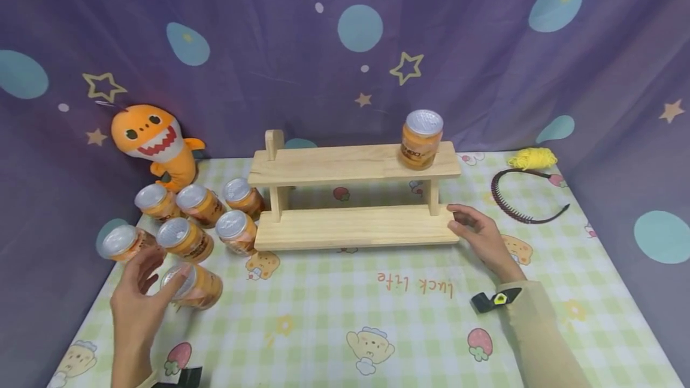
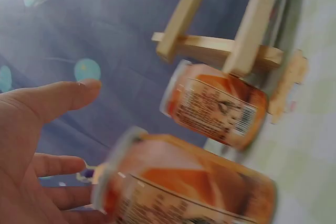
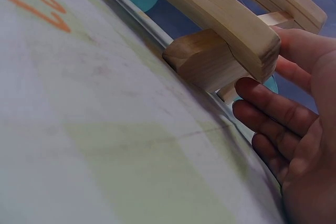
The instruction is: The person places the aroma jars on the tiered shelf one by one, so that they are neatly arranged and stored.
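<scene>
Checked tablecloth beneath starry purple curtain

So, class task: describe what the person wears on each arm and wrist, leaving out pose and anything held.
The right hand is bare; its forearm wears a beige sleeve with a black wrist device marked yellow. The left hand is bare, with a black device at the wrist.

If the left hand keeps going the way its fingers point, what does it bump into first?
Most likely the nearest can: the left hand has its fingers spread right beside that can, the front one of the cluster, though contact is unclear.
</scene>
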A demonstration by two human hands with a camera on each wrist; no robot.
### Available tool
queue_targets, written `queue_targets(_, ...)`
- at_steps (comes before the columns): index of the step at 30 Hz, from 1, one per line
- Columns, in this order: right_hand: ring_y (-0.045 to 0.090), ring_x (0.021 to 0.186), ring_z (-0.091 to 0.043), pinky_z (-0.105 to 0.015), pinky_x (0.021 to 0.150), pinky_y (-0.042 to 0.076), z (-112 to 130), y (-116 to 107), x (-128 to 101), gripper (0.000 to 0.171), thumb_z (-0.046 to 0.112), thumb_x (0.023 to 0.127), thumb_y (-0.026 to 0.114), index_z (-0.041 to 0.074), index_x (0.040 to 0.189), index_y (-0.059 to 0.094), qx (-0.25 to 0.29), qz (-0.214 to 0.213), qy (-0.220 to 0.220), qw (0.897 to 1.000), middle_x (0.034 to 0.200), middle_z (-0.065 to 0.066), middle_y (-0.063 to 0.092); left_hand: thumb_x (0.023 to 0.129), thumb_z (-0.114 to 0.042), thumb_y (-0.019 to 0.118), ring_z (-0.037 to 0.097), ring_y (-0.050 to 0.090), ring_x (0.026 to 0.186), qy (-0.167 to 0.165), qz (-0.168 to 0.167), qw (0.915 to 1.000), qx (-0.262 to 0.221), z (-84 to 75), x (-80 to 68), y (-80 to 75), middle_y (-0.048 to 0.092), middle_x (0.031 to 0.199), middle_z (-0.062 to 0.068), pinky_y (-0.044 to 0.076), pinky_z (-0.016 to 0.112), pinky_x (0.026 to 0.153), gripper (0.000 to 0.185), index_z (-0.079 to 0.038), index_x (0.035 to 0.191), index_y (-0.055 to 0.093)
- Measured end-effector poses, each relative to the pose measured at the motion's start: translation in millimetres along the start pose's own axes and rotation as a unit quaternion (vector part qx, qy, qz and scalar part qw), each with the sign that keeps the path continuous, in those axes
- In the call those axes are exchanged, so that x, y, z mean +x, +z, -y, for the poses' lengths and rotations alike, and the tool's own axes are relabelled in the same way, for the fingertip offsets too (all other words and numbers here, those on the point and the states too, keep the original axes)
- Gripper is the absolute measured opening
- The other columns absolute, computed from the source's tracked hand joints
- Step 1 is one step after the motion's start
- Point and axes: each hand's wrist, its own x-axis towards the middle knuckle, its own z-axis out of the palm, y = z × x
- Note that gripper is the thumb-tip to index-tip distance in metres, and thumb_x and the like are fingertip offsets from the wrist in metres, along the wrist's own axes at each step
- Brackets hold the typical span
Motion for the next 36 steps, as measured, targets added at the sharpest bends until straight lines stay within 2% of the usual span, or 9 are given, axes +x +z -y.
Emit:
queue_targets(6,0.058,0.106,0.008,-0.009,0.093,0.042,0.0,-0.6,-1.4,0.042,0.018,0.099,0.064,0.001,0.136,0.057,0.002,0.0,0.004,1.0,0.117,0.028,0.06,0.08,-0.005,0.08,-0.016,0.05,0.097,-0.026,0.033,0.9991,0.01,18.1,-7.4,7.3,0.051,0.105,-0.034,0.037,0.0,0.08,0.068,-0.01,0.142,0.053)
queue_targets(12,0.058,0.106,0.009,-0.008,0.093,0.041,-0.9,-0.6,-2.1,0.042,0.02,0.098,0.065,0.003,0.136,0.058,-0.005,-0.006,0.009,1.0,0.117,0.029,0.059,0.081,-0.008,0.082,-0.014,0.047,0.097,-0.061,0.056,0.9964,0.02,25.9,-10.3,16.6,0.046,0.111,-0.028,0.039,-0.002,0.078,0.073,-0.012,0.146,0.048)
queue_targets(15,0.058,0.106,0.009,-0.009,0.093,0.042,-1.6,-0.7,-2.1,0.042,0.02,0.099,0.064,0.003,0.136,0.058,-0.005,-0.004,0.008,1.0,0.118,0.029,0.059,0.082,-0.004,0.08,-0.012,0.049,0.099,-0.079,0.059,0.9949,-0.02,31.2,-10.8,18.7,0.048,0.113,-0.024,0.041,-0.001,0.077,0.075,-0.012,0.148,0.046)
queue_targets(17,0.058,0.107,0.008,-0.009,0.093,0.042,-1.8,-0.8,-2.1,0.042,0.02,0.099,0.064,0.003,0.137,0.057,-0.004,-0.002,0.007,1.0,0.119,0.028,0.059,0.081,0.001,0.079,-0.009,0.052,0.1,-0.086,0.056,0.9926,-0.065,35.4,-10.7,19.5,0.051,0.113,-0.021,0.043,0.0,0.077,0.074,-0.011,0.147,0.047)
queue_targets(20,0.058,0.107,0.008,-0.009,0.093,0.042,-1.7,-0.8,-2.2,0.042,0.02,0.099,0.064,0.003,0.137,0.057,-0.001,-0.002,0.008,1.0,0.12,0.027,0.059,0.078,0.01,0.078,-0.006,0.057,0.102,-0.099,0.042,0.9835,-0.146,41.9,-10.0,20.0,0.058,0.114,-0.016,0.046,0.002,0.077,0.072,-0.01,0.142,0.053)
queue_targets(24,0.058,0.106,0.008,-0.01,0.093,0.042,-0.6,-0.9,-2.0,0.042,0.02,0.099,0.064,0.003,0.137,0.057,0.001,-0.003,0.008,1.0,0.12,0.027,0.06,0.074,0.02,0.074,-0.003,0.062,0.102,-0.102,0.021,0.9689,-0.225,49.7,-8.5,20.1,0.063,0.115,-0.011,0.05,0.005,0.076,0.07,-0.009,0.136,0.059)
queue_targets(29,0.058,0.107,0.007,-0.009,0.093,0.043,0.2,-1.1,-1.2,0.041,0.017,0.099,0.063,0.002,0.137,0.057,0.007,0.002,-0.003,1.0,0.119,0.027,0.06,0.069,0.028,0.071,0.002,0.065,0.095,-0.066,-0.002,0.9618,-0.266,53.8,-9.8,21.5,0.069,0.109,-0.006,0.053,0.008,0.072,0.068,-0.001,0.13,0.062)
queue_targets(32,0.058,0.107,0.007,-0.009,0.093,0.042,-0.2,-0.9,-0.3,0.041,0.017,0.099,0.063,0.002,0.137,0.057,0.006,0.002,-0.004,1.0,0.12,0.027,0.06,0.066,0.03,0.072,0.002,0.066,0.09,-0.05,-0.017,0.9614,-0.27,54.5,-10.5,22.6,0.071,0.105,-0.005,0.053,0.009,0.07,0.067,0.002,0.127,0.064)
queue_targets(36,0.058,0.107,0.008,-0.009,0.093,0.042,-0.2,-1.1,0.2,0.041,0.018,0.099,0.063,0.003,0.136,0.057,0.002,0.002,-0.003,1.0,0.119,0.027,0.06,0.065,0.029,0.074,0.002,0.066,0.087,-0.048,-0.025,0.9624,-0.266,51.7,-10.3,22.7,0.072,0.102,-0.006,0.052,0.009,0.069,0.068,0.002,0.126,0.065)
